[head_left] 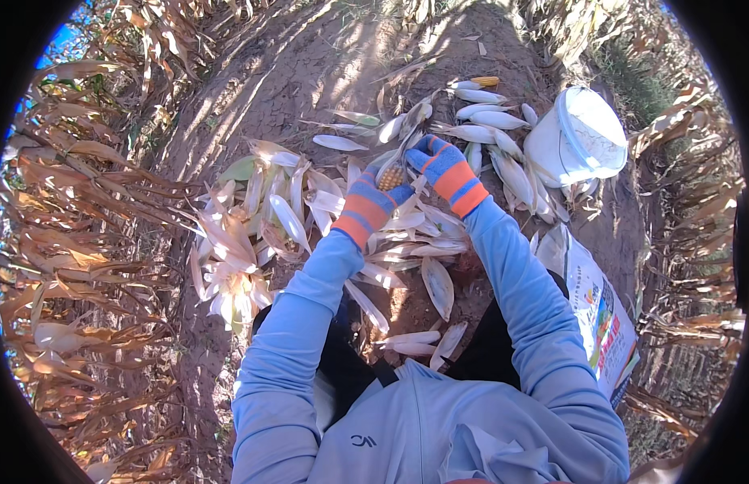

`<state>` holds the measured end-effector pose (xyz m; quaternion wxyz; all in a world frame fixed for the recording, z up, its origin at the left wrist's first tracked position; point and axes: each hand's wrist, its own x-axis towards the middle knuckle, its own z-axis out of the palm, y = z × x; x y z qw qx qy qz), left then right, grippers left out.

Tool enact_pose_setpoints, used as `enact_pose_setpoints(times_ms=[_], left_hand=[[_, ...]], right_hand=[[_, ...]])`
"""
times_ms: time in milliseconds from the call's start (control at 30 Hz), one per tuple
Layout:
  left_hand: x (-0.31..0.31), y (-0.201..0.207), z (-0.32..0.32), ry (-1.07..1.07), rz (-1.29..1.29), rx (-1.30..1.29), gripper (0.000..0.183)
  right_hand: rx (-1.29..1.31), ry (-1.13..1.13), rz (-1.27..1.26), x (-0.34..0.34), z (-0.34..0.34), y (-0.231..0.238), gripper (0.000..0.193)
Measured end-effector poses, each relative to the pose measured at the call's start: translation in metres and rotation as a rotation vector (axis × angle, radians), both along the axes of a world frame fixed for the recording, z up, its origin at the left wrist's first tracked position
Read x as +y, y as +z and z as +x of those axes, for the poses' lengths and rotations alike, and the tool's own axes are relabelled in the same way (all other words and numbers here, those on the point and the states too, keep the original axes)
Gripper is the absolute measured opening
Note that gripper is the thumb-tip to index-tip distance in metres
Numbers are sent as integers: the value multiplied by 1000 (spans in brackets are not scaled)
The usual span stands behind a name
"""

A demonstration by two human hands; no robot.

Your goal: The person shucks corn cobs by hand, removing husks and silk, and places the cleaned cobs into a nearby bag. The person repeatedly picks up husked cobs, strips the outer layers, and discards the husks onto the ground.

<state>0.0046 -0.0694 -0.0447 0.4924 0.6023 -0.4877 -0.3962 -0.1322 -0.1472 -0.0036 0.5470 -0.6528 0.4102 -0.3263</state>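
An ear of corn (390,177) with yellow kernels showing at its lower end is gripped in my left hand (370,203), which wears a blue and orange knit glove. Pale husk still wraps its upper part. My right hand (447,171), gloved alike, is closed at the ear's upper right side, pinching the husk (412,139); its fingertips are partly hidden. Loose stripped husks (290,218) lie heaped left of my hands and below them. Several unhusked ears (497,119) lie beyond my right hand, and one bare yellow cob (486,81) shows at the far end.
A white bucket (561,145) lies tilted at the right, beside the ears. Nearer, a printed white sack (592,315) rests by my right arm. Dry corn stalks (84,242) stand along the left and right sides. Bare brown soil (310,89) stretches ahead.
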Motion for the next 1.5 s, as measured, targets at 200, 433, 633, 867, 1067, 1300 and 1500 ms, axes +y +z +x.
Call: enact_pose_setpoints(times_ms=[200,433,633,867,1067,1300,1500], left_hand=[[-1,4,-2,-45,9,156,45],[-1,4,6,-165,94,740,55],[5,5,22,-296,142,1101,64],[1,17,19,-335,168,1381,74],[-3,4,20,37,208,1320,60],[-10,-6,66,381,-47,1138,45],[-11,13,94,499,-35,1279,60]], right_hand=[[-387,33,301,-20,-5,-29,21],[-582,17,625,-25,-6,-31,20],[-476,0,640,-4,4,1,23],[-750,77,489,-10,3,-20,15],[-632,34,512,1,3,-10,8],[-159,219,280,12,3,0,6],[-9,203,94,9,-5,-12,25]])
